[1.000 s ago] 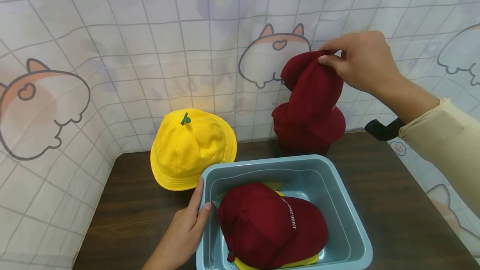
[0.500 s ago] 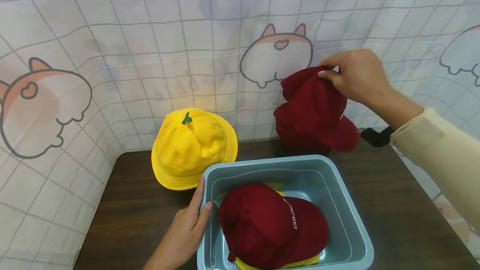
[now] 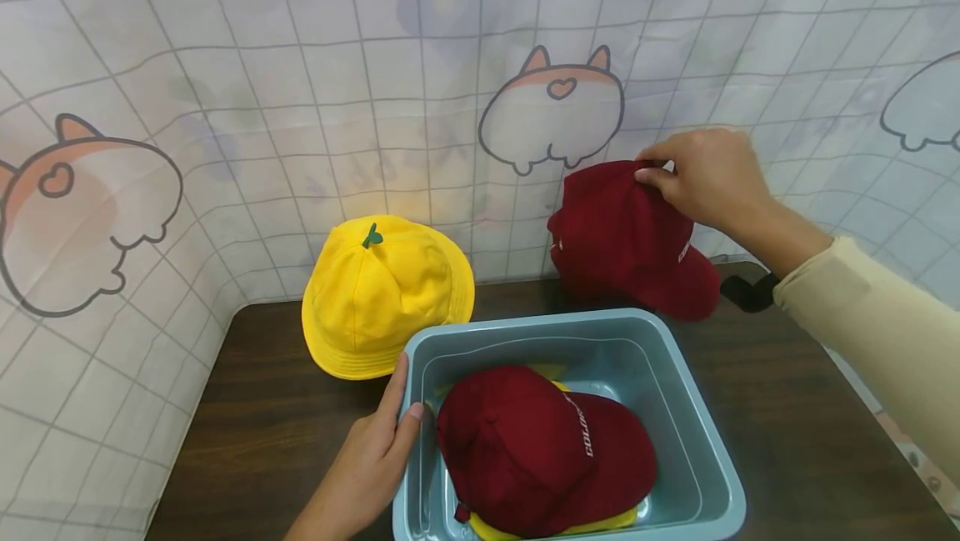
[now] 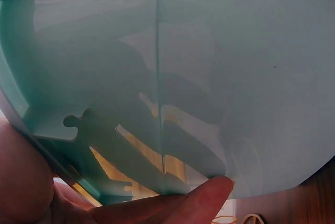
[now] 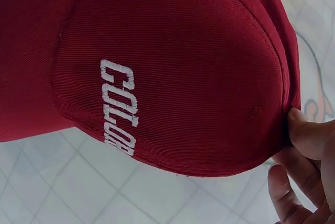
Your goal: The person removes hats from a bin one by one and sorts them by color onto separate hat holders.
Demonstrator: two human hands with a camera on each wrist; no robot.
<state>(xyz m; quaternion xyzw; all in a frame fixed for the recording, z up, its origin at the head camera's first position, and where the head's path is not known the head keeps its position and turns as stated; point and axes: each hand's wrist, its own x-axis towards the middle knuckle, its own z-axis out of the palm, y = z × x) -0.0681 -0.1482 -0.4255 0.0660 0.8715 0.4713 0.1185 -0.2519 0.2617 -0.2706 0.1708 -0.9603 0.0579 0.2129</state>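
Note:
My right hand (image 3: 712,170) pinches the crown of a dark red baseball cap (image 3: 630,228) at the back right, its brim hanging toward the right. White embroidered lettering shows on the front of that red cap (image 5: 172,77) in the right wrist view. Another red cap is mostly hidden behind it, low against the wall. With my left hand (image 3: 365,449) I grip the left side of a grey-blue plastic basin (image 3: 712,433), thumb over the rim and fingers along the outer wall. Inside the basin a red baseball cap (image 3: 517,449) lies on top of something yellow (image 3: 600,523).
A yellow bucket hat (image 3: 382,299) with a green sprout stands behind the basin's left corner. Corgi-print tiled cloth (image 3: 420,91) backs the dark wooden table (image 3: 247,408). A black curved object (image 3: 746,293) lies near the table's right edge.
My right hand has come down with the pinched red cap, which now covers most of the other red cap behind it. My left hand and the basin have stayed in place.

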